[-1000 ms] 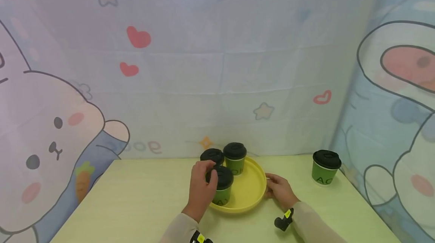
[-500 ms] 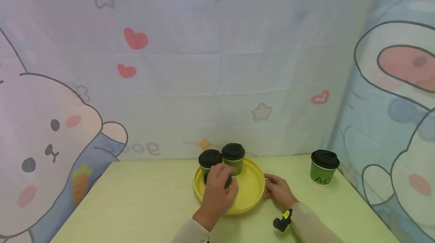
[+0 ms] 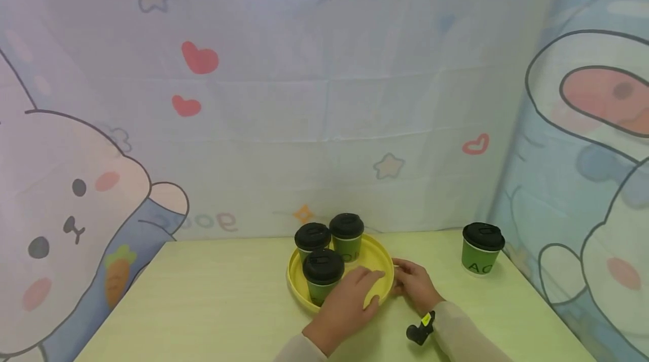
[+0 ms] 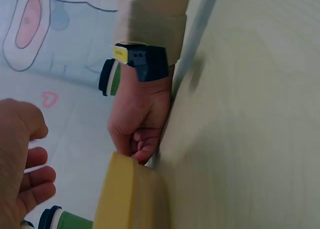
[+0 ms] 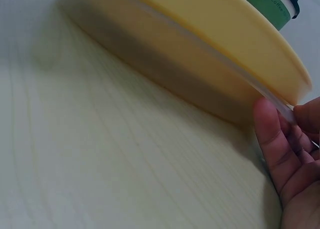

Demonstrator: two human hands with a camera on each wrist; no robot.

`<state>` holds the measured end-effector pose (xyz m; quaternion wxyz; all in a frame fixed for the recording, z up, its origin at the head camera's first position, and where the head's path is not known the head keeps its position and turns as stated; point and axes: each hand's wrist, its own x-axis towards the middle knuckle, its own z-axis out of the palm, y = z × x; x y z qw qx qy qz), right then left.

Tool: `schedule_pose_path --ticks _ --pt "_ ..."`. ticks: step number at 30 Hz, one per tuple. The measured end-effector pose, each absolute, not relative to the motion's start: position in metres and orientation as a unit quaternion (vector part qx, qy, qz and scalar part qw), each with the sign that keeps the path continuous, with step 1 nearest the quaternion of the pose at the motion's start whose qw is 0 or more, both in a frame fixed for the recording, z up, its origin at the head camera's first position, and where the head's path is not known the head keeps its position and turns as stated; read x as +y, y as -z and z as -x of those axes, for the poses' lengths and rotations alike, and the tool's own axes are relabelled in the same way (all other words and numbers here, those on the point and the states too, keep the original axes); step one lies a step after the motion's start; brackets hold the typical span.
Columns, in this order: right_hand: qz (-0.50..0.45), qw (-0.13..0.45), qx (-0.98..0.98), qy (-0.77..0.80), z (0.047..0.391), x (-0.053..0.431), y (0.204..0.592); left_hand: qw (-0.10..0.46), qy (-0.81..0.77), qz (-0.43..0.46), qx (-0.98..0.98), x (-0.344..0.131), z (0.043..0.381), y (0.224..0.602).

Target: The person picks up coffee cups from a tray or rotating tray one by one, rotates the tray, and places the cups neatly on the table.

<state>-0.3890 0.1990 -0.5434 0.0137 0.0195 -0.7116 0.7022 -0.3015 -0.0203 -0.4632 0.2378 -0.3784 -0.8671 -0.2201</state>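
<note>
A round yellow tray (image 3: 379,249) bears three green paper cups with black lids: a front one (image 3: 323,272), a back-left one (image 3: 311,235) and a back-right one (image 3: 347,232). My left hand (image 3: 350,300) hovers over the tray's front, just right of the front cup, its fingers loosely bent around nothing. In the left wrist view, that left hand (image 4: 22,164) is cut off by the frame's edge. At the tray's right side, my right hand (image 3: 417,285) pinches the rim; the right wrist view has fingertips (image 5: 267,114) under the rim and the thumb against it.
Another lidded green cup (image 3: 481,249) stands on the pale wooden table (image 3: 218,294) to the right, near its far edge. A printed cloth backdrop (image 3: 269,97) rises right behind the table and along its right side.
My left hand has come off the front cup's lid and moved right and toward me over the tray. The right hand stays at the rim. The cups look unmoved.
</note>
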Motion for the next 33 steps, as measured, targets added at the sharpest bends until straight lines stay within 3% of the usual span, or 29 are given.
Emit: schedule_pose_path --ticks 16,33 --pt "-0.024 0.012 -0.703 -0.711 0.389 0.199 0.544 0.117 0.186 0.308 -0.926 -0.002 0.301 0.481" --pt "-0.033 0.007 -0.705 -0.708 0.389 0.201 0.545 0.180 0.148 0.299 -0.925 0.000 0.296 0.488"
